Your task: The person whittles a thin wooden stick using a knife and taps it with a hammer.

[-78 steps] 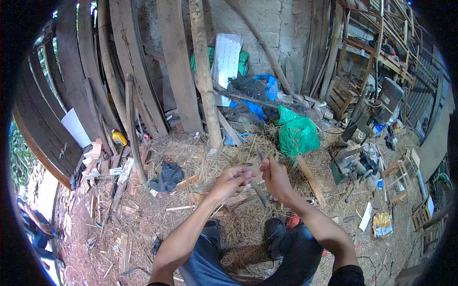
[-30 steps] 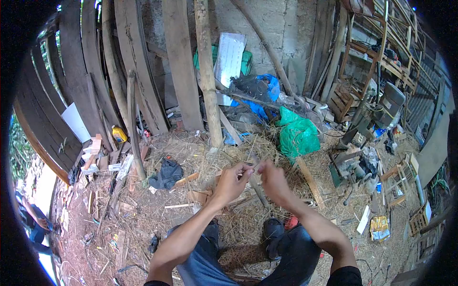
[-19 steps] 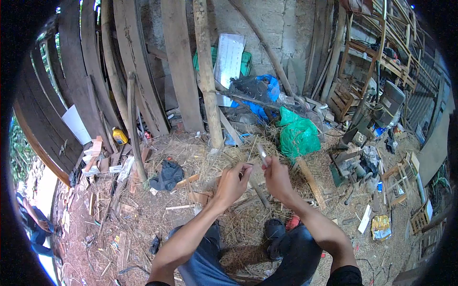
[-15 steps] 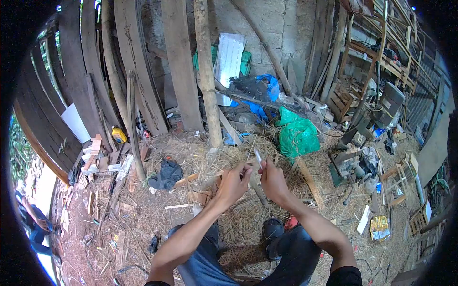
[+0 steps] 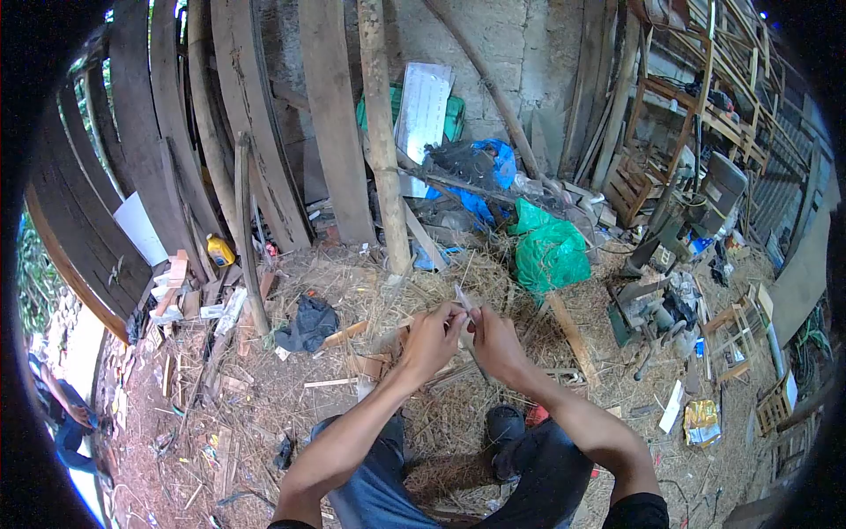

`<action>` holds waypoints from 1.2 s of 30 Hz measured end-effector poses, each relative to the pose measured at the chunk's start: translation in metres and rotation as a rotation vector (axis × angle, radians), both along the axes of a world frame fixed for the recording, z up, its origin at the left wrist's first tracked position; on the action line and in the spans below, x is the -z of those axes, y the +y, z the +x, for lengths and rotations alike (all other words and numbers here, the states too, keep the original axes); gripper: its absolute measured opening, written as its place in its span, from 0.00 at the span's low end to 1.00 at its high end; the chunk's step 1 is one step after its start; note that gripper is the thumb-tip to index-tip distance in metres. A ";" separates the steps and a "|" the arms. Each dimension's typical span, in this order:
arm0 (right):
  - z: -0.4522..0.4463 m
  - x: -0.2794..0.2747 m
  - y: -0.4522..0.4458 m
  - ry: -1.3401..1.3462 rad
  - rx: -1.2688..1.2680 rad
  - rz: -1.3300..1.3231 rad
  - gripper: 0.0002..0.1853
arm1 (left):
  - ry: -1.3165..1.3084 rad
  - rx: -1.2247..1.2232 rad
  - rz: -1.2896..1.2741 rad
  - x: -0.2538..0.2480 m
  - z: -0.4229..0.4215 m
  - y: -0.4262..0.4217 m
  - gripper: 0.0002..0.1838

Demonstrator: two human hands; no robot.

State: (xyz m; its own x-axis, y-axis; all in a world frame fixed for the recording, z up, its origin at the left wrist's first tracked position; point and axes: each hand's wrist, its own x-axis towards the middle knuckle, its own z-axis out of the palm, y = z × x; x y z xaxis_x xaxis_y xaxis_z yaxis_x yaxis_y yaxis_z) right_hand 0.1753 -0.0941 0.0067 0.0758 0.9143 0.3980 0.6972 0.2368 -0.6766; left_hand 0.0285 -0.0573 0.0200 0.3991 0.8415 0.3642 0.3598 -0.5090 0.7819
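Out in front of my knees, my two hands almost touch at the fingertips. My right hand (image 5: 498,339) is closed round a slim, pale, pointed blade-like piece (image 5: 463,296), whose tip sticks up past the fingers; its exact kind is unclear. Thumb and fingers of my left hand (image 5: 430,337) are pinched together right beside it, and whatever they hold is too small and hidden to name. Below the hands lies straw and wood scrap on the ground.
A green plastic bag (image 5: 551,256) lies beyond my right hand, a black bag (image 5: 308,323) to the left. A wooden pole (image 5: 381,150) rises ahead. Boards (image 5: 150,132) line the left side, and a yellow bottle (image 5: 219,250) stands near them. Another person (image 5: 70,410) is at the far left.
My right hand has moved left and slightly down, bringing the pale pointed piece up against my left fingertips. It now tilts to the left. The left hand has hardly moved.
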 end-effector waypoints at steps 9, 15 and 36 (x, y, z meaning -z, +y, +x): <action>0.034 -0.038 0.002 -0.030 0.110 0.354 0.09 | 0.062 0.008 0.114 0.000 -0.013 0.017 0.07; 0.037 -0.012 0.008 -0.094 -0.083 0.240 0.09 | 0.101 0.049 0.198 0.001 -0.017 0.025 0.07; -0.007 -0.003 0.008 0.959 -0.074 -0.382 0.22 | -0.591 -0.035 -0.270 0.006 0.015 0.016 0.08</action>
State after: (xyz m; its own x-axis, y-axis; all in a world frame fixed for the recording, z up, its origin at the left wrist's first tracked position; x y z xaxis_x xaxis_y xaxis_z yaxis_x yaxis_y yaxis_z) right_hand 0.1680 -0.0859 0.0094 0.1463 0.9822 -0.1178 -0.1817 -0.0904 -0.9792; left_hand 0.0433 -0.0409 0.0138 0.1667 0.9432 0.2874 -0.1574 -0.2623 0.9521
